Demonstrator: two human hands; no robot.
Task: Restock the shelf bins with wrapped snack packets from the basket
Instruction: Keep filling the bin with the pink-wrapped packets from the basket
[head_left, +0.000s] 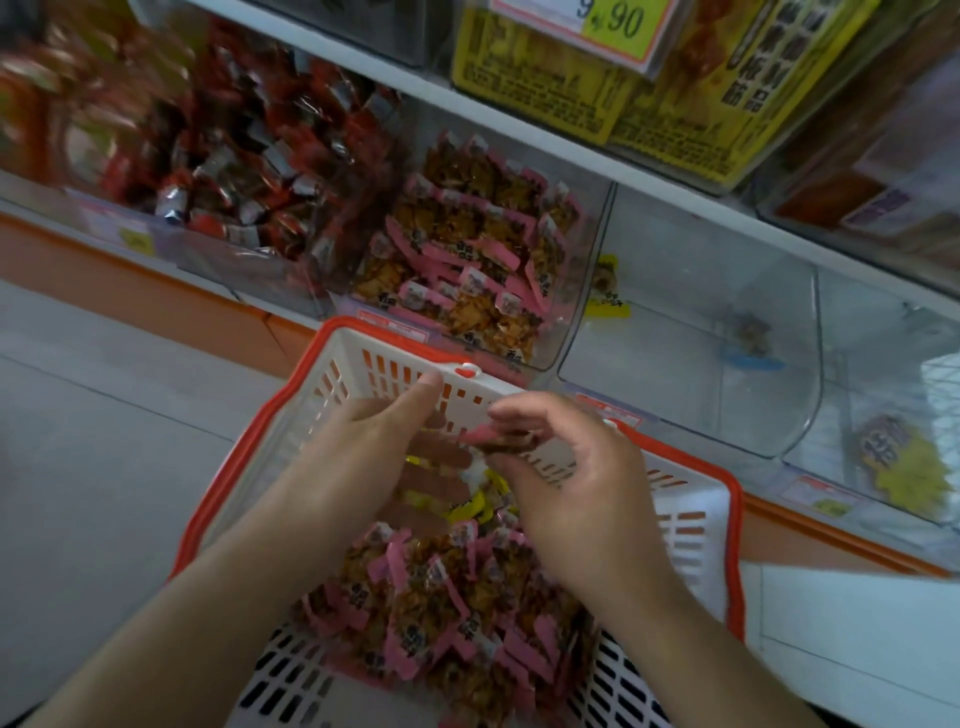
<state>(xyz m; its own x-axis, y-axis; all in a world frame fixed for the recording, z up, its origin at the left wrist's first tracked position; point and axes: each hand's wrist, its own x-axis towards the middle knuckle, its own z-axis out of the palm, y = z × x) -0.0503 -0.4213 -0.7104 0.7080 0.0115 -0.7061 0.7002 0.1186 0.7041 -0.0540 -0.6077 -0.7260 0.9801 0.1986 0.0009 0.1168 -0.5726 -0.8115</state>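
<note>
While my hands work over the basket (724, 499), my right hand (582, 483) pinches a pink-edged packet (498, 439) between thumb and fingertips, and my left hand (363, 447) hangs beside it with fingers loosely extended, holding nothing. Inside the basket lies a heap of pink packets (441, 613), with a few yellow packets (472, 506) just beyond them under my hands. Past the basket's far rim, a clear bin (587, 291) is nearly full of the same pink packets. Left of that bin, another bin (218, 260) holds red packets. Right of it, a third bin (779, 364) holds only a stray piece or two.
</note>
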